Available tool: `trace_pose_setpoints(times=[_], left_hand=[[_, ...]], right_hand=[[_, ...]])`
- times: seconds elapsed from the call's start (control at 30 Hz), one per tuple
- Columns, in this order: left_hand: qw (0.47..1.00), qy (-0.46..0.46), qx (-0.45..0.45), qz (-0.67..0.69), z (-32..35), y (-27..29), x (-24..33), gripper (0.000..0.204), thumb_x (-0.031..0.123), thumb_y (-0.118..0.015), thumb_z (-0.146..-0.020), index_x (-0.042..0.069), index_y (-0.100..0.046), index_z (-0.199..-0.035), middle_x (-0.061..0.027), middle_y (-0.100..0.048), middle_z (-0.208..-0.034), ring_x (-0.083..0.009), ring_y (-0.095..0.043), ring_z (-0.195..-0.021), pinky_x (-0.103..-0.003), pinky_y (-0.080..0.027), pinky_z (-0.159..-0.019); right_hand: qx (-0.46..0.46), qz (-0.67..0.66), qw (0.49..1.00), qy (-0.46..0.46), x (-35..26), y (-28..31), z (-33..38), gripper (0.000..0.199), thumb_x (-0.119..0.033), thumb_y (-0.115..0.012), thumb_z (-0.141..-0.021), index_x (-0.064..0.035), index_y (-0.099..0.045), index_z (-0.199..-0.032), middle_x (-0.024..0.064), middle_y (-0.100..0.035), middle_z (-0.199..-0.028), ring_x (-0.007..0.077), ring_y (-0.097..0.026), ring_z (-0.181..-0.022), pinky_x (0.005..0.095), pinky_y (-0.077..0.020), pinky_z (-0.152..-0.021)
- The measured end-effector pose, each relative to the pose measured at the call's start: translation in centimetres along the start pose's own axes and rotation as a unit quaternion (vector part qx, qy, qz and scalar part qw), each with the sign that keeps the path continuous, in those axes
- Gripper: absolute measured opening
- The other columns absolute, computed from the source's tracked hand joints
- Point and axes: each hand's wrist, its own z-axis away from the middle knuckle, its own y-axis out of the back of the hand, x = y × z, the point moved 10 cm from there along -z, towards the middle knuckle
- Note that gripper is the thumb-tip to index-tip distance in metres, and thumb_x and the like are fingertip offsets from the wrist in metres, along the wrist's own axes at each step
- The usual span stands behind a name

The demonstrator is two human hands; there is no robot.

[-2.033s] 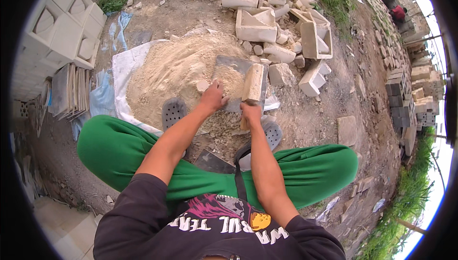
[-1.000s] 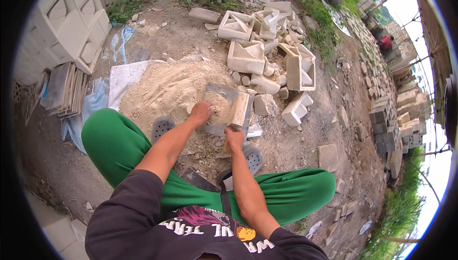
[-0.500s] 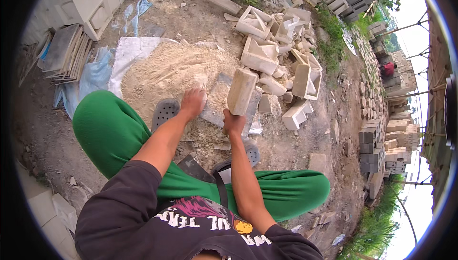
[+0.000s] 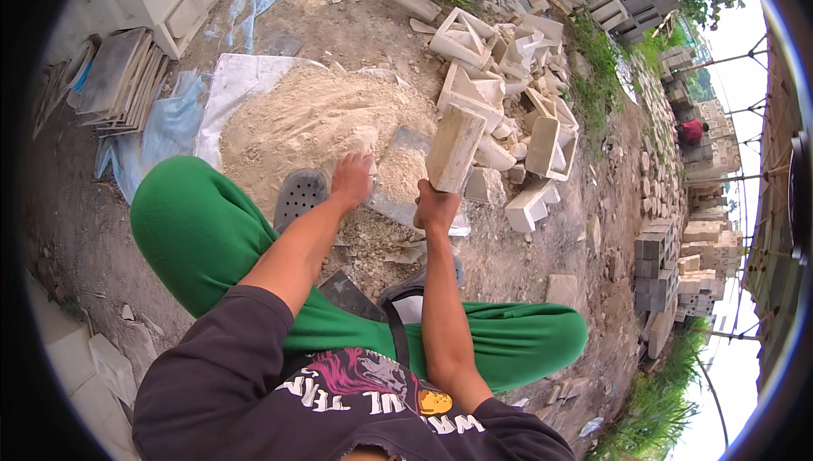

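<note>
In the head view, at the frame's centre, we are gripping a tan rectangular block (image 4: 454,149) from below, our right hand (image 4: 435,208) with its fingers closed around its lower end, the block tilted upright. Our left hand (image 4: 352,179) is resting fingers-down on a flat grey slab (image 4: 405,175) dusted with sand, beside the sand pile (image 4: 305,122).

A pale rectangular stone block (image 4: 455,148) stands tilted upright, gripped at its lower end. Beneath it lies a flat grey slab (image 4: 406,182), dusted with sand, beside the sand heap (image 4: 296,122).
</note>
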Motion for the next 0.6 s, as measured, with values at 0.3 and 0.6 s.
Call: trace_pose_setpoints(times=[0.3, 0.6], left_hand=[[0.998, -0.006, -0.065, 0.004, -0.4, -0.3, 1.2, 0.052, 0.025, -0.074, -0.083, 0.017, -0.059, -0.133, -0.0087, -0.055, -0.132, -0.0284, -0.047, -0.127, -0.045, -0.037, -0.106], [0.992, -0.114, -0.029, -0.032, -0.6, -0.7, 4.2, 0.014, 0.016, -0.062, -0.082, 0.014, -0.076, -0.081, -0.0065, -0.063, -0.112, -0.0238, -0.052, -0.115, -0.042, -0.038, -0.101]], right_hand=[[-0.058, 0.064, 0.991, -0.105, 11.1, -3.9, 1.1, 0.026, -0.017, -0.074, -0.073, 0.0067, -0.069, -0.083, 0.0120, -0.068, -0.072, 0.0192, -0.065, -0.055, 0.0364, -0.0527, -0.052], [-0.012, -0.059, 0.980, -0.191, 13.0, 0.4, 0.6, 0.022, -0.013, -0.072, -0.072, 0.0054, -0.069, -0.084, 0.0099, -0.063, -0.069, 0.0196, -0.060, -0.051, 0.0336, -0.0550, -0.048]])
